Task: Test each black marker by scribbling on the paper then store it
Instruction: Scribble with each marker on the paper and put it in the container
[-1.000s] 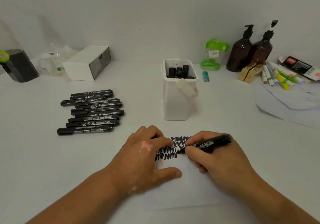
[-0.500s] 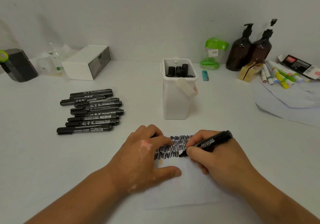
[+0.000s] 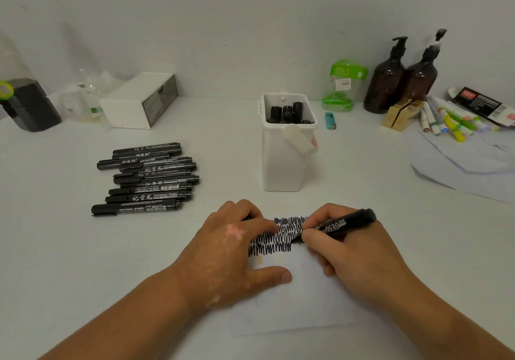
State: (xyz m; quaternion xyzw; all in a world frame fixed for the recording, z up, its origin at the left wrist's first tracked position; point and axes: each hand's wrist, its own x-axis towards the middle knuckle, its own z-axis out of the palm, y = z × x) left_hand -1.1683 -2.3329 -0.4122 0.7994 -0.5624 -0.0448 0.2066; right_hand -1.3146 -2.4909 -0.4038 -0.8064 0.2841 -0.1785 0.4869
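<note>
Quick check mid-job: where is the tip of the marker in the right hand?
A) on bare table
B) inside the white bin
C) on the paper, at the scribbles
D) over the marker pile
C: the right hand holds the marker tip-down on the paper, against the scribbles.

markers (image 3: 147, 178) left of bin (image 3: 284, 164), paper (image 3: 295, 304) before

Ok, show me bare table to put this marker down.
Bare table lies between the marker pile and the white tub, between the tub and the pale cloth, and left of the left hand. The back edge by the bottles and pens is crowded. The right hand holds the marker.
</note>
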